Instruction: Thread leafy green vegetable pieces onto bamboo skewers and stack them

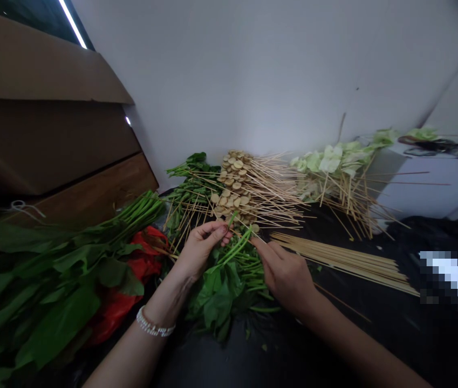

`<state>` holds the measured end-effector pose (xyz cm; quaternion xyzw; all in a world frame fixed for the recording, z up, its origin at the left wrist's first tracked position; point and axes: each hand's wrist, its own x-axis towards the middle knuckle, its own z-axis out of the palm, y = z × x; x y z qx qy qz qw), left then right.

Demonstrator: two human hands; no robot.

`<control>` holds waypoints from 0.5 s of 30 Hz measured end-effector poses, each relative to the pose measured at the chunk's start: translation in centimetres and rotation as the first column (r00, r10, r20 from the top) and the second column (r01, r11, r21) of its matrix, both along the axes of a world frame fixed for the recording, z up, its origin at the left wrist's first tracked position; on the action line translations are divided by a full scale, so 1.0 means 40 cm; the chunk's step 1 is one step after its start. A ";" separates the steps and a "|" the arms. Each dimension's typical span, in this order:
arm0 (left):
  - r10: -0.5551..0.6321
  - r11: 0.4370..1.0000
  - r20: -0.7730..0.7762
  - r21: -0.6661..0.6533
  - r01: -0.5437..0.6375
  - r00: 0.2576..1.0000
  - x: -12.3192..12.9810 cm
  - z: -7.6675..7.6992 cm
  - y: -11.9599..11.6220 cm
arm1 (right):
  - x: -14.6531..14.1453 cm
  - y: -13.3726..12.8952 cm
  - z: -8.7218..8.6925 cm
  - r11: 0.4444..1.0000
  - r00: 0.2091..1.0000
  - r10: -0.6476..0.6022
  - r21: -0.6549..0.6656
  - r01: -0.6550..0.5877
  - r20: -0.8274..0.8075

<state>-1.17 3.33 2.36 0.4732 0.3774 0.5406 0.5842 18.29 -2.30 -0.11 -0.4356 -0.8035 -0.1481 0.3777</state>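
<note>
My left hand point(202, 245), with a beaded bracelet at the wrist, is closed in a pinch on a leafy green stem point(239, 245). One green end pokes up above its fingertips, and broad leaves point(218, 296) hang below. My right hand point(287, 272) is closed around a bamboo skewer. The thin rear part of this skewer point(344, 303) sticks out behind the hand to the lower right, and its front reaches toward the left fingertips. Whether the tip pierces the stem is too small to tell. Beneath both hands lies a pile of cut green stems point(255, 275).
Skewered pale round slices point(234, 180) are stacked by the wall, beside skewered greens point(196, 180). Lettuce skewers point(334, 160) lie at right. Loose bamboo skewers point(346, 262) lie right of my hands. Large leafy greens point(50, 291), a red bag point(119, 310) and a cardboard box point(50, 140) are left.
</note>
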 end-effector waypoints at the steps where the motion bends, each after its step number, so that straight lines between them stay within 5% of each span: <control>1: -0.004 1.000 -0.004 -0.001 0.004 1.000 0.000 0.000 0.000 | 0.000 0.000 0.000 1.000 1.000 -0.004 -0.002 0.004 0.001; 15: 0.013 1.000 -0.034 -0.014 -0.013 0.999 0.002 0.009 -0.005 | 0.002 0.001 -0.002 1.000 1.000 -0.021 0.004 0.021 0.011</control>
